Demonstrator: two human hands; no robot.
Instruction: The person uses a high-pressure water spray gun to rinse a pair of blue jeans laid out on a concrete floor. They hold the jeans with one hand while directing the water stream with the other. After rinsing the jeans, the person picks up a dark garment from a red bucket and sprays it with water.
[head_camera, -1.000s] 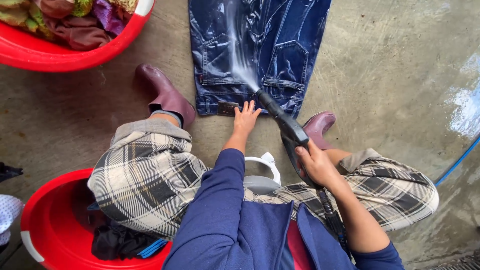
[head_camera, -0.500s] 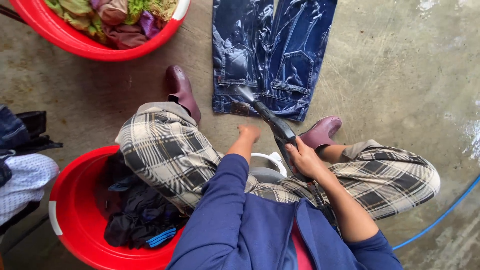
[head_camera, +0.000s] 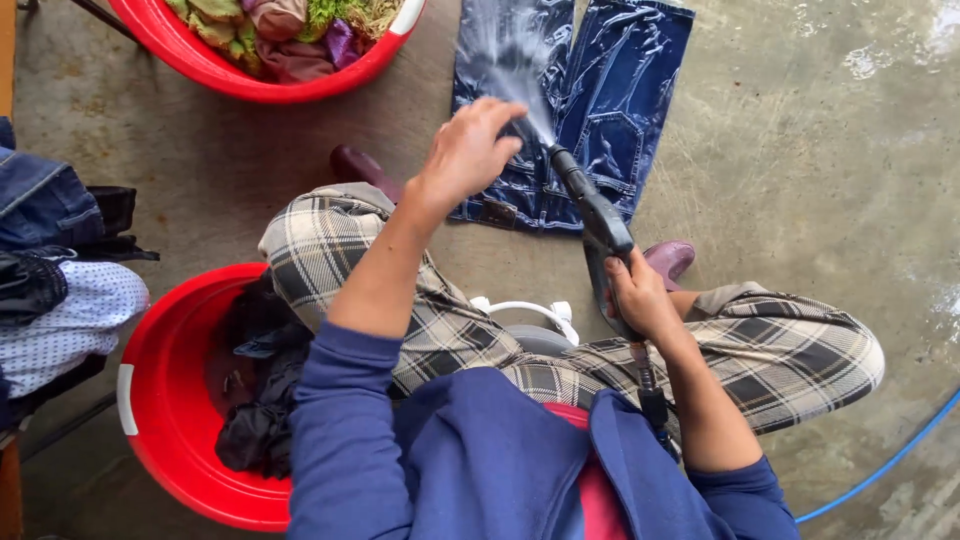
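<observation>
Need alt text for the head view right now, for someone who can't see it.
Right hand holds a black spray gun jetting water onto wet blue jeans spread on the concrete floor. Left hand is raised above the jeans, holding nothing. Two red tubs of clothes sit nearby.

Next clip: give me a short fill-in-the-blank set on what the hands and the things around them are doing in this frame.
1. The right hand grips a black spray gun whose nozzle points at the wet blue ____ on the floor.
2. The left hand is raised and holds ____.
3. The basin beside the person's left knee is ____ in colour.
4. A ____ hose lies across the concrete floor on the right.

Missing words: jeans; nothing; red; blue
</observation>
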